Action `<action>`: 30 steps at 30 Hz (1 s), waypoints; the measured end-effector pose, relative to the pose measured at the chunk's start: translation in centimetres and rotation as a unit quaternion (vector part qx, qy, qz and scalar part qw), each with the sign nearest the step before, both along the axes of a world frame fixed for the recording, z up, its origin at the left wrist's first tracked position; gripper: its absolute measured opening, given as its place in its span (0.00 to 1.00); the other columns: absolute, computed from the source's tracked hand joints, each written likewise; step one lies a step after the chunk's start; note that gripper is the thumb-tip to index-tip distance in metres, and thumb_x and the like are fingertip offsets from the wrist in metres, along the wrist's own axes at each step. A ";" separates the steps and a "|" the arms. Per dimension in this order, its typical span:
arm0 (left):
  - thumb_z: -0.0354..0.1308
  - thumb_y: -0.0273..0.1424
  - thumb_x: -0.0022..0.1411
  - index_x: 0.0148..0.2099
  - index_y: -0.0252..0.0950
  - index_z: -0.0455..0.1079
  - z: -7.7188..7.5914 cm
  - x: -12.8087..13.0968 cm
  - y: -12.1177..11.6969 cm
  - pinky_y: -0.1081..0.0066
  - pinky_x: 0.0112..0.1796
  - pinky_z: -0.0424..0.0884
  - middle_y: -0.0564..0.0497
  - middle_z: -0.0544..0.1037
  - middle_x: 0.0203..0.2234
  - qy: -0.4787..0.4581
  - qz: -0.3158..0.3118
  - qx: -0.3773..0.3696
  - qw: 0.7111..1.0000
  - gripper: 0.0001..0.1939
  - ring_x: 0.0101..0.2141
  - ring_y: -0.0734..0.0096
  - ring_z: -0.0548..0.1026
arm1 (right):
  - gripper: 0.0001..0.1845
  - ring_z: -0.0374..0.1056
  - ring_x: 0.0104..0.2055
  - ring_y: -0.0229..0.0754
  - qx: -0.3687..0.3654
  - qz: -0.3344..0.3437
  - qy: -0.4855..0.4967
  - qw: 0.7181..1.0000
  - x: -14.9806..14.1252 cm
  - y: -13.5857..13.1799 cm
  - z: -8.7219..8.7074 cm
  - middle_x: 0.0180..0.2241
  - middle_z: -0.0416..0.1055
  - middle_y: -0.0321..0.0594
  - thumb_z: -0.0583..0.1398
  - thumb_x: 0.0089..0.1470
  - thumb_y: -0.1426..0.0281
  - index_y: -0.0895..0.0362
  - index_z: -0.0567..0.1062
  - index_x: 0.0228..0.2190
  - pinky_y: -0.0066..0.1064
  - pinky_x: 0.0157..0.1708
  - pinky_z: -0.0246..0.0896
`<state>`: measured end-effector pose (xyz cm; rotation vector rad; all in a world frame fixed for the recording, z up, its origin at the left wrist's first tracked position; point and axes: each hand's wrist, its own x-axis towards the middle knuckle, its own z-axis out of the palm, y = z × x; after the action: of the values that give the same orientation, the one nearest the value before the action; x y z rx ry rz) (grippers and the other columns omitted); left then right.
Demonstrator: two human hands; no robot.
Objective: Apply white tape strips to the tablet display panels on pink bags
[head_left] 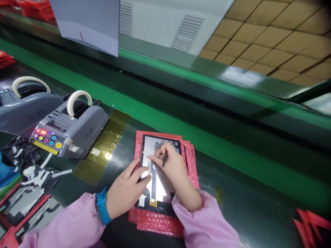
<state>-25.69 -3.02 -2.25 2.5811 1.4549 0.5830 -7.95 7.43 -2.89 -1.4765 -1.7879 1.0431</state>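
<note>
The tablet screen panel (162, 187) lay on red bubble-wrap pouches (160, 225) on the dark green table (258, 210), directly beneath the person's two hands, which were apart but near each other. The left hand (127, 190), its fingers extended and parted, reached over the panel's left edge with its fingertips beside the grey ribbon strip (154, 182), though whether they pinched anything could not be told. The right hand (173, 163) was curled around a slim dark tool (164, 160) above the panel's upper middle, its index finger and thumb pointing toward the left.
</note>
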 end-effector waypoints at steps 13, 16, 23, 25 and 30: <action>0.46 0.19 0.67 0.51 0.39 0.71 3.7 10.8 -5.2 0.68 0.51 0.71 0.45 0.74 0.47 -0.226 -0.316 -0.293 0.874 0.18 0.49 0.66 0.74 | 0.27 0.75 0.32 0.46 0.145 -0.311 -0.128 0.931 21.1 -19.4 -2.2 0.32 0.79 0.43 0.56 0.57 0.41 0.49 0.57 0.25 0.36 0.34 0.65; 0.50 0.21 0.65 0.47 0.37 0.75 3.1 16.3 -6.0 0.65 0.53 0.69 0.46 0.75 0.44 -0.252 -0.345 -0.455 0.781 0.15 0.46 0.66 0.74 | 0.28 0.74 0.32 0.49 0.169 -0.388 -0.188 0.886 27.6 -25.8 -1.9 0.34 0.80 0.47 0.58 0.55 0.42 0.50 0.58 0.24 0.38 0.33 0.64; 0.59 0.33 0.66 0.41 0.33 0.72 0.3 31.0 -6.5 0.65 0.47 0.73 0.48 0.78 0.35 -0.287 -0.174 -0.707 0.623 0.07 0.37 0.69 0.79 | 0.26 0.69 0.25 0.45 0.200 -0.380 -0.215 0.877 34.1 -30.8 -2.6 0.23 0.74 0.41 0.56 0.59 0.45 0.50 0.61 0.21 0.35 0.27 0.61; 0.59 0.37 0.68 0.43 0.32 0.71 -0.7 34.9 -6.3 0.64 0.44 0.76 0.47 0.78 0.34 -0.288 -0.135 -0.740 0.592 0.12 0.33 0.69 0.80 | 0.25 0.71 0.27 0.45 0.213 -0.374 -0.210 0.878 34.6 -30.4 -2.7 0.24 0.75 0.41 0.55 0.61 0.47 0.50 0.60 0.21 0.35 0.27 0.62; 0.56 0.40 0.72 0.47 0.30 0.72 -1.5 42.2 -6.2 0.63 0.37 0.78 0.47 0.79 0.36 -0.333 -0.085 -0.789 0.508 0.16 0.32 0.67 0.79 | 0.22 0.74 0.30 0.44 0.250 -0.355 -0.200 0.878 34.3 -29.4 -2.0 0.31 0.79 0.43 0.55 0.64 0.55 0.50 0.58 0.22 0.34 0.30 0.66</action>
<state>16.55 -9.24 -3.75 0.7545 0.6338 -0.0053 26.31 -21.95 -4.89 -1.8456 -1.3911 -0.1003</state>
